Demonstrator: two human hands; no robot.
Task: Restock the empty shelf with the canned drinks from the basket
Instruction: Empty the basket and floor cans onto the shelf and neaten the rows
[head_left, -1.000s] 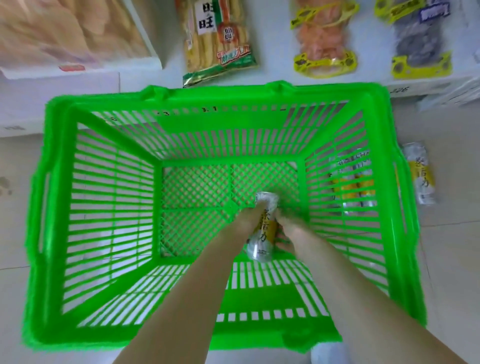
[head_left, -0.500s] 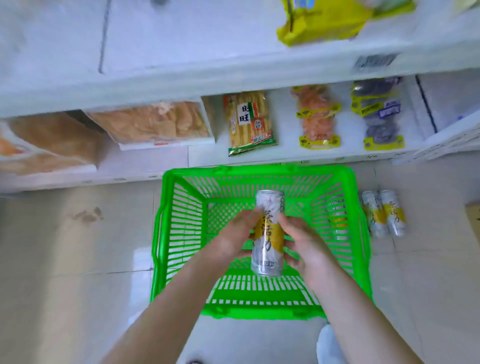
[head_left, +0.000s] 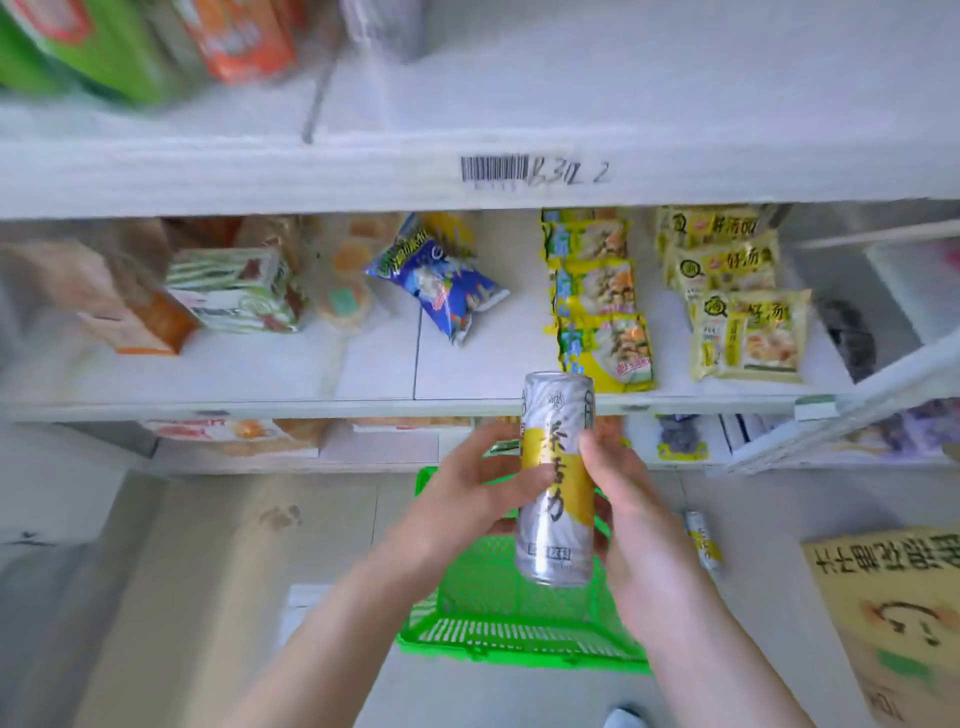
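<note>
A tall silver and yellow drink can (head_left: 557, 478) is held upright in front of the shelving, above the green basket (head_left: 498, 618) on the floor. My left hand (head_left: 470, 493) grips its left side and my right hand (head_left: 628, 514) grips its right side. A wide bare stretch of white shelf (head_left: 649, 88) lies above the barcode label (head_left: 493, 169). Another can (head_left: 702, 543) lies on the floor right of the basket, partly hidden by my right hand.
The middle shelf (head_left: 374, 364) carries snack boxes, a blue snack bag (head_left: 441, 280) and yellow packets (head_left: 602, 312). Green and orange boxes (head_left: 156, 41) stand at the upper left. A yellow cardboard box (head_left: 893, 618) sits on the floor at the right.
Both hands have lifted the can out of the basket and up to shelf height. The view has tilted up from the basket to the shelves.
</note>
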